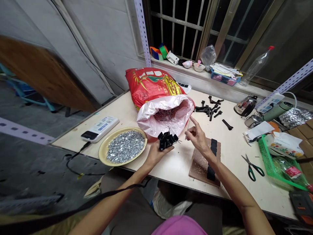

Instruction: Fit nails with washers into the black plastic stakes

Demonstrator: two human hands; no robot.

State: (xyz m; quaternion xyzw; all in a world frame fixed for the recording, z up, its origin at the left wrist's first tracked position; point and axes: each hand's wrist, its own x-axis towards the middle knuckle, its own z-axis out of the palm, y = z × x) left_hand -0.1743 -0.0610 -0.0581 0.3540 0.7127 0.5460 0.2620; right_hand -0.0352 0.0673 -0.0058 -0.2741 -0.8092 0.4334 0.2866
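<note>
My left hand (156, 152) is closed around a bunch of black plastic parts (167, 140), with thin metal pins sticking out among them. Just to the right, my right hand (198, 138) pinches one thin metal pin (188, 126) between thumb and fingers, its index finger stretched forward. Both hands are in front of the open mouth of a red and white woven bag (153, 86), and a heap of thin reddish-looking metal pins (166, 115) shows inside it. Left of my left hand stands a yellow bowl (104, 156) of small silvery washers or nuts.
Under my right forearm lies a brown board (199, 166) with a row of black blocks (211, 171). Loose black parts (209, 109) lie beyond the bag's right side. Scissors (251, 168), a green basket (266, 156), a kettle (245, 106) and a white power bank (100, 129) occupy the table.
</note>
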